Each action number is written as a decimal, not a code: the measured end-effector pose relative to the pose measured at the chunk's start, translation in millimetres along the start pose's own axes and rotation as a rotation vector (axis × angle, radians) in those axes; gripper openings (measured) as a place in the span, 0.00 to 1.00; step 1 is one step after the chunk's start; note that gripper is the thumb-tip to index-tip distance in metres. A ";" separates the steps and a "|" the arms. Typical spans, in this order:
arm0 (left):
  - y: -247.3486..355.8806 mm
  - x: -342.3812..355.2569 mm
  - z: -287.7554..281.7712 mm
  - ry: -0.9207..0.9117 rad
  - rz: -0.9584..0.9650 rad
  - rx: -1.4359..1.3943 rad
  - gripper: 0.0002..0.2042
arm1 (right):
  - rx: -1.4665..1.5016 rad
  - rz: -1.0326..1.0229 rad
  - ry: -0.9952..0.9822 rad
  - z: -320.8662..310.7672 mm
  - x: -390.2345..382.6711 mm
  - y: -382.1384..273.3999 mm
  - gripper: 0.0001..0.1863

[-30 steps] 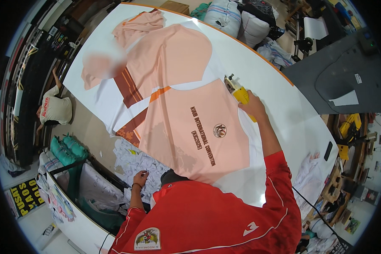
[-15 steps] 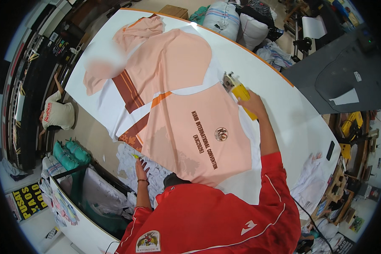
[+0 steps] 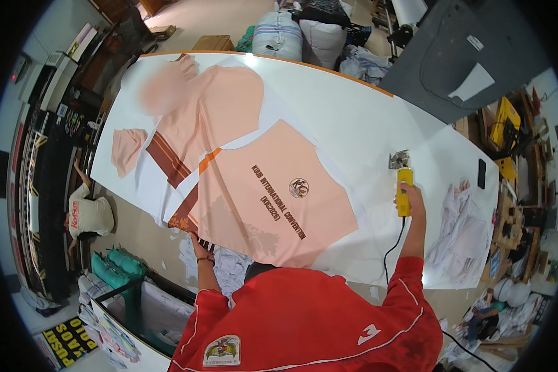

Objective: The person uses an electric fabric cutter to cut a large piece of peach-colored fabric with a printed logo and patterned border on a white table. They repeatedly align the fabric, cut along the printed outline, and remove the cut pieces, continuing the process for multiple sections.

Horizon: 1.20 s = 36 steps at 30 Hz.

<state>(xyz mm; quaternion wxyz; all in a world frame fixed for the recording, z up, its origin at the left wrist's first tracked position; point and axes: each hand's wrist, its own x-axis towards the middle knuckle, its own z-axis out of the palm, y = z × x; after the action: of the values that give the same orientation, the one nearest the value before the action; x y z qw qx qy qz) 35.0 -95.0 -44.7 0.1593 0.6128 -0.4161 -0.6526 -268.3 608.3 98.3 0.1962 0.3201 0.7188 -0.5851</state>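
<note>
In my right hand point(image 3: 409, 193) is a yellow electric cutter point(image 3: 403, 202) with a metal head and black cord, held to the right of the printed pink fabric panel point(image 3: 273, 162). My left hand point(image 3: 199, 247) grips the near-left corner of the fabric, by its maroon patterned band point(image 3: 186, 212), fingers partly hidden. Beyond lie another pink piece point(image 3: 232, 102) on white backing point(image 3: 141, 183), a small crumpled pink piece point(image 3: 128, 150) and a blurred patch. All rest on the white table point(image 3: 347, 118).
A person point(image 3: 92, 214) works at a large machine on the left. Fabric scraps point(image 3: 226, 276) lie below the near edge, beside a bin point(image 3: 139, 297). Crumpled cloth point(image 3: 452, 242) and a black object point(image 3: 482, 173) sit at right. Sacks point(image 3: 276, 40) and a grey board point(image 3: 452, 56) stand beyond.
My right hand has moved the cutter rightward, away from the panel's curved edge. My left hand has risen from over the scraps onto the fabric's corner. The camera view has shifted.
</note>
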 end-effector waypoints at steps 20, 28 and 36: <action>8.9 14.1 -29.6 -0.062 0.224 -0.044 0.15 | -0.580 -0.985 0.054 109.3 -36.0 68.9 0.18; 39.8 -70.0 18.0 -0.380 0.168 -0.500 0.22 | -1.169 -0.654 0.613 98.3 -9.2 63.2 0.36; 46.0 -143.3 74.1 -0.869 -0.313 -0.273 0.26 | -0.261 -0.403 -0.726 169.6 -107.4 76.5 0.14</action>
<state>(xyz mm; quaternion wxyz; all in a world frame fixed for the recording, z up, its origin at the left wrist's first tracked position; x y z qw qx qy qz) -19.6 5.9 77.7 -0.0506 0.3121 -0.2574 -0.9131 -154.1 428.0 73.7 0.3568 -0.0808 0.7194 -0.5904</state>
